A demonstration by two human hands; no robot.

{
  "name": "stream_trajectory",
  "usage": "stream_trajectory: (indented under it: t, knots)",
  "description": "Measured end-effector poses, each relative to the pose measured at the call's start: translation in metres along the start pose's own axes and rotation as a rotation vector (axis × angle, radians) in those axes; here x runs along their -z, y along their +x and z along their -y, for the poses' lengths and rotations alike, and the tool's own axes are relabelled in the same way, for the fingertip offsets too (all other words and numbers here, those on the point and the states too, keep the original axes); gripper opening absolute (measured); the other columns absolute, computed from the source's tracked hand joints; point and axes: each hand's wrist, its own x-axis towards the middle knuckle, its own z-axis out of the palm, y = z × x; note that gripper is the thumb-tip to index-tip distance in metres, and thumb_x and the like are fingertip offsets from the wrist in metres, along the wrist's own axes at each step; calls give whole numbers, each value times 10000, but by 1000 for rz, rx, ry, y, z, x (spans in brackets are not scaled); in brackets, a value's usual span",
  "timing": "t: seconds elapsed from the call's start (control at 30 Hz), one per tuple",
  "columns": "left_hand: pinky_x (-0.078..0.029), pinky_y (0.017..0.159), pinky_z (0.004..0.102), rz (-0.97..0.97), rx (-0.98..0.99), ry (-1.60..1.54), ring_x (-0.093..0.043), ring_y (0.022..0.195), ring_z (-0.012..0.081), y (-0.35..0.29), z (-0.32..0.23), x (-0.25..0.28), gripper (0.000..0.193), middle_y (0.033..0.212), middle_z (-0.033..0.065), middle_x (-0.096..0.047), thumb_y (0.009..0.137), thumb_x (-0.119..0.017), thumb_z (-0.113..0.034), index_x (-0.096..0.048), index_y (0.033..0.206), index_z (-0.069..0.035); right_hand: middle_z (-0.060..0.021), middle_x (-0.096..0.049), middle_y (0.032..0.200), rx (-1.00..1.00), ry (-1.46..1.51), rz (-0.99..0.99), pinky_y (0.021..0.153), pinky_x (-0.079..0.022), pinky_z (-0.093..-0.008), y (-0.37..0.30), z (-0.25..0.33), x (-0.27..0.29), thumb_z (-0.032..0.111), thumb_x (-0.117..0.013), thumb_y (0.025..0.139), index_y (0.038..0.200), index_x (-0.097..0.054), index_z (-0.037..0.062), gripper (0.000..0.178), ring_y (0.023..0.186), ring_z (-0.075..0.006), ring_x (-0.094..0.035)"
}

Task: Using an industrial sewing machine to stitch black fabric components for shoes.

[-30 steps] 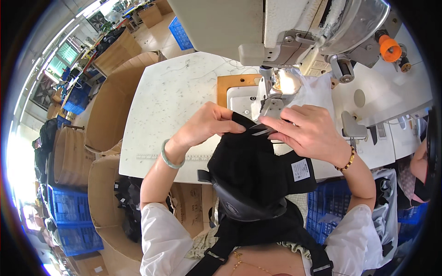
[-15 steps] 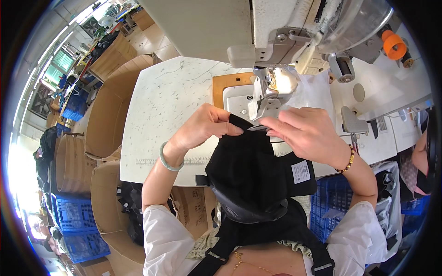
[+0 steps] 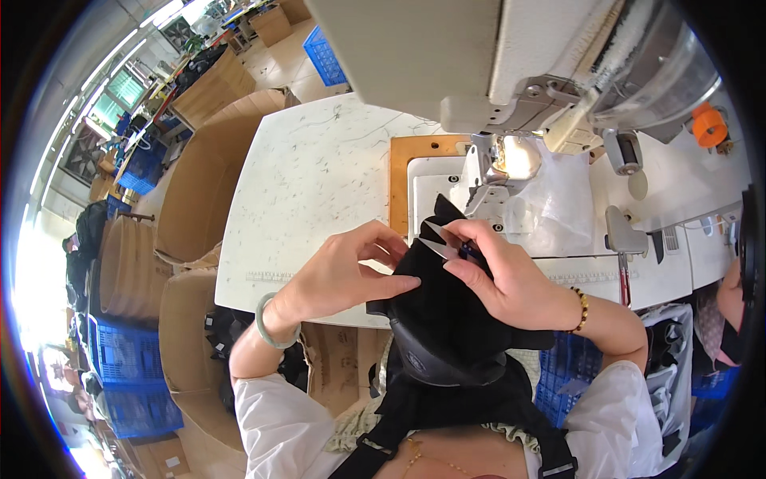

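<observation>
A black fabric piece [image 3: 431,299] with a smooth dark padded end [image 3: 451,363] hangs in front of my chest, over the table's near edge. My left hand [image 3: 343,267] grips its left side, thumb on top and the other fingers curled at its edge. In my right hand [image 3: 515,287] is a pair of thread snips [image 3: 435,243]; its pointed metal blades are parted and lie over the upper part of the fabric. The grip of the snips is mostly hidden by my fingers. Just beyond the fabric's top end is the lit sewing machine foot area [image 3: 488,172].
The sewing machine head [image 3: 415,56] overhangs the white table [image 3: 295,184], which is strewn with thread scraps. Cardboard boxes [image 3: 199,191] stand at the left. A blue crate [image 3: 562,375] is below the table at the right. Another person's arm [image 3: 728,291] shows at the far right.
Both hands have come nearer to me with the fabric, away from the machine. The snips' blades now show parted, and the white label on the fabric has gone out of sight.
</observation>
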Motion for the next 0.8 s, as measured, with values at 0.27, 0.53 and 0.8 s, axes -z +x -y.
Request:
stream_trajectory:
  t: [0.27, 0.53, 0.8]
  knots:
    - [-463, 607, 188, -41, -38, -193, -575, 717, 51, 7, 20, -2, 215, 785, 45, -644, 778, -683, -60, -636, 957, 48, -63, -579, 821, -13, -205, -11, 522, -467, -296, -8, -23, -10, 204, -657, 813, 1090, -482, 45, 364, 665, -194, -622]
    - [-412, 578, 195, 34, -188, -224, -533, 676, 48, 21, 42, 9, 184, 771, 27, -634, 745, -698, -14, -668, 917, 44, -40, -560, 781, 74, -279, -29, 454, -419, -296, -4, -29, -17, 191, -674, 790, 1056, -487, 56, 353, 605, -177, -595]
    - [-409, 583, 199, 92, -238, -268, -531, 678, 54, 24, 48, 13, 196, 782, 25, -629, 729, -709, -8, -670, 912, 48, -32, -557, 757, 170, -346, -33, 447, -416, -306, 0, -30, -20, 170, -680, 778, 1053, -518, 66, 336, 565, -172, -584]
